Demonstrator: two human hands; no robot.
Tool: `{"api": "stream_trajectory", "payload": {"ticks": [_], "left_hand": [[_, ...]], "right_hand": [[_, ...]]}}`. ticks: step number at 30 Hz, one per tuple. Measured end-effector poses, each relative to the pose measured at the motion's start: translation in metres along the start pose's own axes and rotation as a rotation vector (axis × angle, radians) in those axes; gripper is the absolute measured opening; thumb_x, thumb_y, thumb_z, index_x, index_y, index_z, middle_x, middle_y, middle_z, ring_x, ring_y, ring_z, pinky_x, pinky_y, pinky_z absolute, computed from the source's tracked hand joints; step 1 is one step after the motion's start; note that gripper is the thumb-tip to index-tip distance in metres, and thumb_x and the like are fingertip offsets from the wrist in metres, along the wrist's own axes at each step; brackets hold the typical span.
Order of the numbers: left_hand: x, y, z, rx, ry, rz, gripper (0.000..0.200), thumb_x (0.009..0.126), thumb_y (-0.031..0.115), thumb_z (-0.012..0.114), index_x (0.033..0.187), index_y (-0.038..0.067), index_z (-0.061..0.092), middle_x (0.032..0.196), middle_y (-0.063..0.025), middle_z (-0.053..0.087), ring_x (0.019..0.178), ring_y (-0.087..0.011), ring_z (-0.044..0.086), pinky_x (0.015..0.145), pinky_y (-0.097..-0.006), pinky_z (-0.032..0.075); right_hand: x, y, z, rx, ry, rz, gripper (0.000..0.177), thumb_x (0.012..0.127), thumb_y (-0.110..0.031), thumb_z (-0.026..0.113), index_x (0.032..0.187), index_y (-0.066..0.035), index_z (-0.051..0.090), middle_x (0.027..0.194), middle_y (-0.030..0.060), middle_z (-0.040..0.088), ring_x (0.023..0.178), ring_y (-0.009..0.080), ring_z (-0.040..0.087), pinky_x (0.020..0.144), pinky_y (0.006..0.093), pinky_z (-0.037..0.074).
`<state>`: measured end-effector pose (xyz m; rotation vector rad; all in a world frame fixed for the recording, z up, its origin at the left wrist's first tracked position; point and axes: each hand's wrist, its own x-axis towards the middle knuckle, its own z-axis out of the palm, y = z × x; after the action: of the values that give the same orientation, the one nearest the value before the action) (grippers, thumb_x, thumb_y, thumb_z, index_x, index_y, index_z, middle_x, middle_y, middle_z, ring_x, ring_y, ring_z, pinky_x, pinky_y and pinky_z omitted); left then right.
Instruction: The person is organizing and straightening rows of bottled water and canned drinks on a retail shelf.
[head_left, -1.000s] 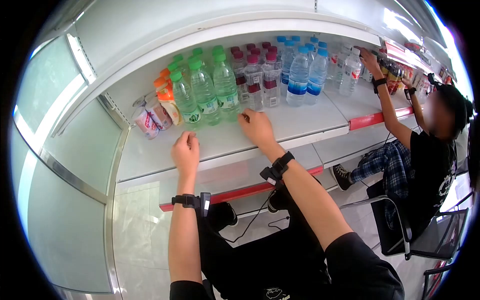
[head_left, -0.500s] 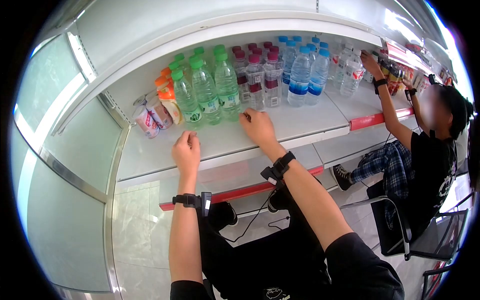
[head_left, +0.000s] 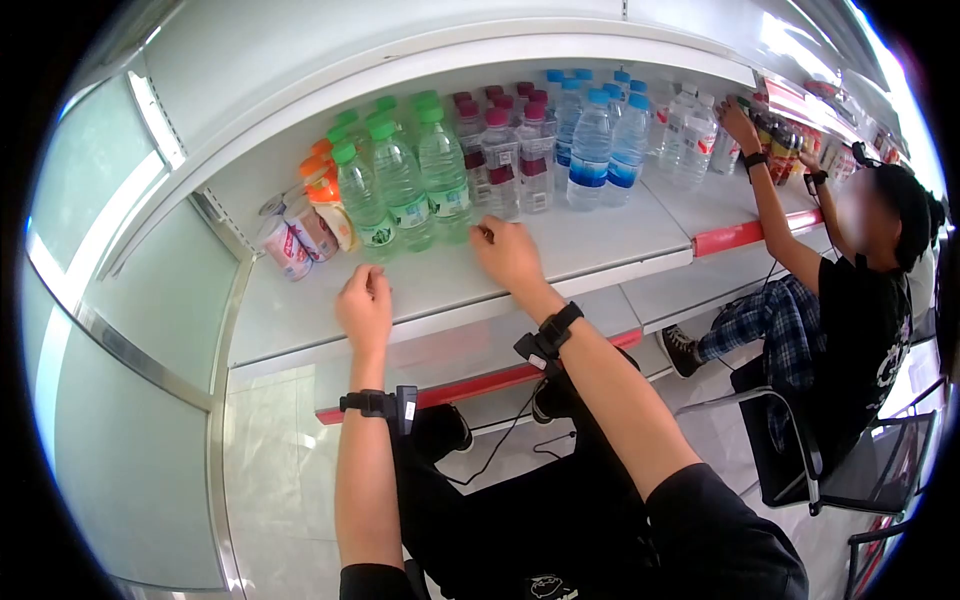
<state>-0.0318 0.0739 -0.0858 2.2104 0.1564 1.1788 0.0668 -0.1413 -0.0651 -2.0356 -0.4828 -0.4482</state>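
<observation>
My left hand (head_left: 365,303) rests at the shelf's front edge with its fingers curled in and nothing visible in them. Just beyond it stand several green-capped water bottles (head_left: 410,190). My right hand (head_left: 508,257), also loosely closed and holding nothing I can see, is over the shelf board close to the base of the rightmost green-capped bottle (head_left: 446,170). Behind it are bottles with dark pink caps (head_left: 501,160) and, farther right, blue-capped bottles (head_left: 591,150). Cans (head_left: 285,248) and orange-capped bottles (head_left: 322,185) occupy the left end.
The white shelf (head_left: 600,245) has an upper board overhanging the bottles. A glass partition (head_left: 130,420) borders it on the left. On the right, a seated person (head_left: 855,290) reaches toward clear bottles (head_left: 697,140) and dark drinks. A lower shelf with a red strip (head_left: 480,386) runs beneath.
The view has shifted slightly, so the bottles appear a little farther left. Both my hands stay closed in nearly the same places, and the bottles keep their arrangement.
</observation>
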Motion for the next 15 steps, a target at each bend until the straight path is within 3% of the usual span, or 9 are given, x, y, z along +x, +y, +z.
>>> {"api": "stream_trajectory", "payload": {"ticks": [14,15], "left_hand": [[-0.0016,0.0052,-0.0003,-0.036,0.041,-0.022,0.010,0.087,0.012,0.060,0.086,0.005,0.066,0.068,-0.0119,0.066,0.060,-0.0280,0.065,0.057,-0.0369,0.049],[-0.0017,0.0050,0.0000,-0.038,0.041,-0.019,0.010,0.087,0.012,0.060,0.086,0.005,0.066,0.068,-0.0119,0.066,0.060,-0.0280,0.065,0.057,-0.0369,0.049]], "right_hand": [[0.0002,0.0059,0.0021,-0.019,0.039,-0.060,0.026,0.089,-0.025,0.063,0.087,0.001,0.067,0.077,0.0224,0.068,0.073,0.0429,0.065,0.069,0.0473,0.053],[0.0003,0.0061,0.0006,0.071,0.028,-0.046,0.025,0.089,-0.024,0.063,0.090,0.000,0.067,0.085,0.0225,0.068,0.080,0.0421,0.065,0.072,0.0466,0.053]]}}
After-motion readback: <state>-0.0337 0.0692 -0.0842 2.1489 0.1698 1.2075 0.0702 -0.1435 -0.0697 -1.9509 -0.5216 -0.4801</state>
